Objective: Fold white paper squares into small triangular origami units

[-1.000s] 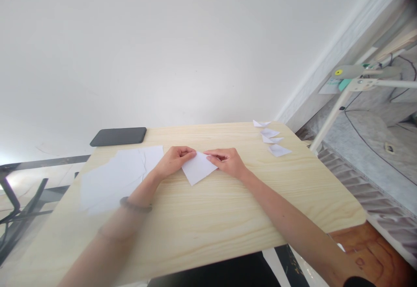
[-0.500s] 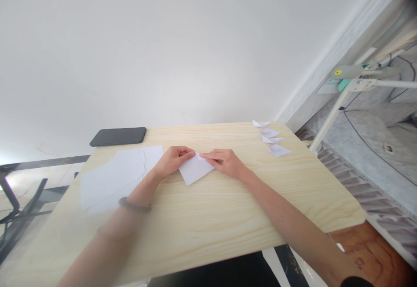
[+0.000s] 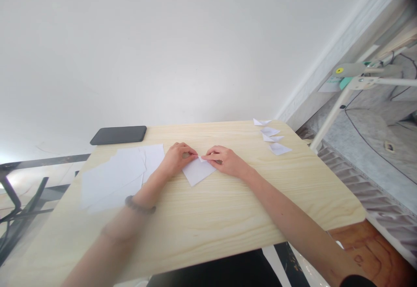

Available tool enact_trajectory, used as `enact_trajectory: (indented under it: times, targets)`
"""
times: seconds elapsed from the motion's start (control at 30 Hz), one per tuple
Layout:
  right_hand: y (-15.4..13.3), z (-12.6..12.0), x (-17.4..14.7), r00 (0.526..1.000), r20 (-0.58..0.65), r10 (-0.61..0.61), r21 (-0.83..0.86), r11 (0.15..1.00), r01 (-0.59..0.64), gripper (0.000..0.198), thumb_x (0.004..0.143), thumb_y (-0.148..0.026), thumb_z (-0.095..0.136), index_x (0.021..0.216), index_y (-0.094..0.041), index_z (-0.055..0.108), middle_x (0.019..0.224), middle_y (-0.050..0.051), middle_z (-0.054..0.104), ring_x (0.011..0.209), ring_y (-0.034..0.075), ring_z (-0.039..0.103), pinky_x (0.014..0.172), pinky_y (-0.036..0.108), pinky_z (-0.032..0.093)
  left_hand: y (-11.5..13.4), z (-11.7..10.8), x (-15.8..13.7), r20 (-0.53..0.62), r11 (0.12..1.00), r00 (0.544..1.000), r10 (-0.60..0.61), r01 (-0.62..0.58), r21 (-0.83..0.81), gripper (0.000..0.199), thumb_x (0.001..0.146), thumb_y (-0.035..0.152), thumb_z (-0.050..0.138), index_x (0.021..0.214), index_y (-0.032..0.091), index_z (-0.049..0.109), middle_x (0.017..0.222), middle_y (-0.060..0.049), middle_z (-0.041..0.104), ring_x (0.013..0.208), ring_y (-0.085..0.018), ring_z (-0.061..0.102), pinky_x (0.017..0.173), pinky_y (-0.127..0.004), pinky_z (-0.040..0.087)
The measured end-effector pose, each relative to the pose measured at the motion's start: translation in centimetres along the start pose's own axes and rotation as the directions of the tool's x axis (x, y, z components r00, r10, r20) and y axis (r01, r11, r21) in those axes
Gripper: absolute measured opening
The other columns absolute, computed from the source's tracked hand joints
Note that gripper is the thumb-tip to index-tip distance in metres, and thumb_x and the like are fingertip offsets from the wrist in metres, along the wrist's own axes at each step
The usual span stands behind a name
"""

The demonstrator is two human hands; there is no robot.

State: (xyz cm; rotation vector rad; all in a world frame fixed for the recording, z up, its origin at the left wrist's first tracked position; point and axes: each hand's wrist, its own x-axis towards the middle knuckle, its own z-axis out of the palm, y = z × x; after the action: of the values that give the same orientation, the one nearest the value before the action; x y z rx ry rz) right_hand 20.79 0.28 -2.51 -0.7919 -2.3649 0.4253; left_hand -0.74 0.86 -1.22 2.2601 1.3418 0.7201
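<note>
A small square of white paper (image 3: 197,173) lies on the wooden table with one corner pointing toward me. My left hand (image 3: 177,157) pinches its upper left edge between thumb and fingers. On the other side, my right hand (image 3: 223,160) presses the paper's top right edge, fingertips close to the left ones. Between the two hands a small folded flap shows at the top of the paper. My fingers hide parts of both upper edges.
Several folded white paper pieces (image 3: 280,149) stand in a column at the table's far right. White paper sheets (image 3: 114,176) overlap left of my left hand. A black phone-like slab (image 3: 119,135) lies at the back left, near the wall (image 3: 195,48).
My left hand has shifted slightly, its fingers more arched over the edge. The paper has moved a little to the right, and the small flap at its top looks narrower.
</note>
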Motion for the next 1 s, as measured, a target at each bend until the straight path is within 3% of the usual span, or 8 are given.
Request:
enact_trajectory:
  times: [0.33,0.63,0.83,1.0]
  targets:
    - [0.21,-0.63,-0.14,0.995,0.078,-0.056,-0.020,0.998,0.058,0.036,0.077,-0.008,0.046,0.106,-0.025,0.060,0.103,0.006,0.054,0.086,0.013,0.051,0.076,0.029,0.045,-0.24,0.19,0.02,0.038,0.999,0.998,0.044,-0.045,0.029,0.020,0.079,0.032,0.048,0.084,0.023,0.065,0.084,-0.003,0.061,0.083,-0.018,0.052,0.079,-0.032,0.037]
    - [-0.10,-0.71,0.09,0.990,0.105,-0.099,-0.177,0.977,0.116,0.033,0.076,-0.011,0.047,0.103,-0.024,0.061,0.102,0.006,0.056,0.085,0.015,0.050,0.079,0.033,0.043,-0.24,0.20,-0.04,0.033,0.995,0.996,0.080,-0.082,0.064,0.020,0.080,0.030,0.047,0.083,0.022,0.065,0.083,-0.004,0.060,0.080,-0.017,0.052,0.077,-0.031,0.038]
    - [-0.25,-0.69,0.14,0.990,0.112,-0.083,-0.220,0.970,0.106,0.032,0.076,-0.011,0.047,0.102,-0.025,0.062,0.101,0.005,0.056,0.085,0.015,0.051,0.080,0.033,0.042,0.06,-0.02,-0.12,0.084,0.977,0.979,0.184,-0.191,0.091,0.022,0.080,0.023,0.044,0.085,0.022,0.066,0.085,-0.005,0.058,0.080,-0.016,0.052,0.076,-0.028,0.038]
    - [-0.31,-0.62,0.15,0.992,0.092,-0.084,-0.198,0.975,0.101,0.030,0.075,-0.011,0.048,0.097,-0.024,0.063,0.098,0.004,0.058,0.082,0.015,0.052,0.077,0.031,0.043,-0.11,-0.01,0.00,0.085,0.965,0.976,0.202,-0.213,0.151,0.020,0.078,0.022,0.049,0.083,0.024,0.067,0.084,-0.004,0.059,0.080,-0.017,0.051,0.076,-0.029,0.037]
